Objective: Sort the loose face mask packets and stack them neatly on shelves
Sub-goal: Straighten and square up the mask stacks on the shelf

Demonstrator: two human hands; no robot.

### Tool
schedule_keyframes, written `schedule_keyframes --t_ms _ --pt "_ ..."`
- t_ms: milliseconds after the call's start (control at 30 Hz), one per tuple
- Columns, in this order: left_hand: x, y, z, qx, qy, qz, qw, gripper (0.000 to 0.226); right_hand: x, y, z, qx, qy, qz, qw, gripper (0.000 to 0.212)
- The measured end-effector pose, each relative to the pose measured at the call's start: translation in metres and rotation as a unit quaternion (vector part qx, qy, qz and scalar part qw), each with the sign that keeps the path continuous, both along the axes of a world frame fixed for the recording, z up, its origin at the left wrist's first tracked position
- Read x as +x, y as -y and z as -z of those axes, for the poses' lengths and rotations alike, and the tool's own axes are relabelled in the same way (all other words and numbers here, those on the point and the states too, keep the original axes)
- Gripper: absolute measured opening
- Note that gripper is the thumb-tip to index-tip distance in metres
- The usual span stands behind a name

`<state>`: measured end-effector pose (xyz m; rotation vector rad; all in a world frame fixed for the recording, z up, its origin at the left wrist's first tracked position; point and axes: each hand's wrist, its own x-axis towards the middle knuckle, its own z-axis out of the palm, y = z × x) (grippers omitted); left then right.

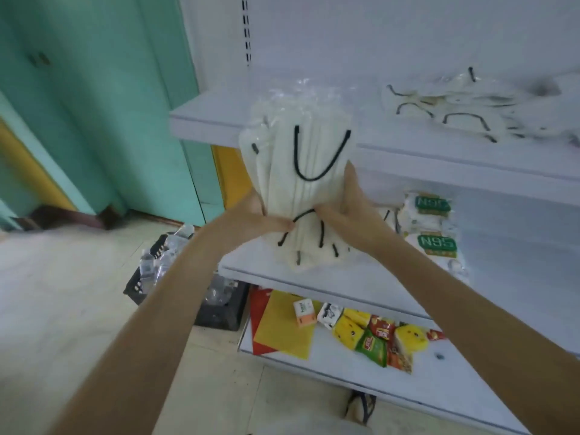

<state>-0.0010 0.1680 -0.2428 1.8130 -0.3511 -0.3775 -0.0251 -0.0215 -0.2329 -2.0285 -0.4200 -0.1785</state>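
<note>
A thick upright bundle of white face mask packets (298, 171) with black ear loops, in clear plastic, is squeezed between both hands in front of the shelves. My left hand (260, 216) grips its left side, thumb across the front. My right hand (348, 202) grips its right side, fingers up along the edge. The bundle's lower end hangs just above the middle shelf (251, 268). More loose mask packets (464, 108) lie scattered on the upper shelf (213, 120). Green-labelled N95 packets (436, 227) are stacked at the back right of the middle shelf.
The bottom shelf (329, 365) holds red and yellow sheets and several small snack packets (376, 337). A black crate (175, 271) with clear plastic wrappers sits on the floor left of the shelves. A teal wall is at the left. A sandalled foot (361, 406) shows below.
</note>
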Motion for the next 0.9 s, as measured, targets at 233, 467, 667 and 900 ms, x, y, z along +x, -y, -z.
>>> schedule_keyframes --t_ms 233,467,667,900 --pt "-0.003 0.010 0.094 -0.115 -0.246 -0.039 0.961 0.030 -0.006 0.011 0.098 -0.006 -0.195 0.048 0.980 0.082" --pt "0.009 0.083 0.129 -0.149 -0.271 -0.104 0.945 0.042 0.000 0.047 0.144 0.131 -0.309 0.185 0.924 0.061" --pt "0.035 0.151 0.135 -0.088 -0.195 -0.077 0.974 0.055 0.012 0.103 0.169 0.220 -0.331 0.261 0.880 0.055" --pt "0.100 0.220 0.164 0.001 -0.174 -0.021 0.985 0.029 0.054 0.157 0.194 0.267 -0.315 0.353 0.840 0.036"
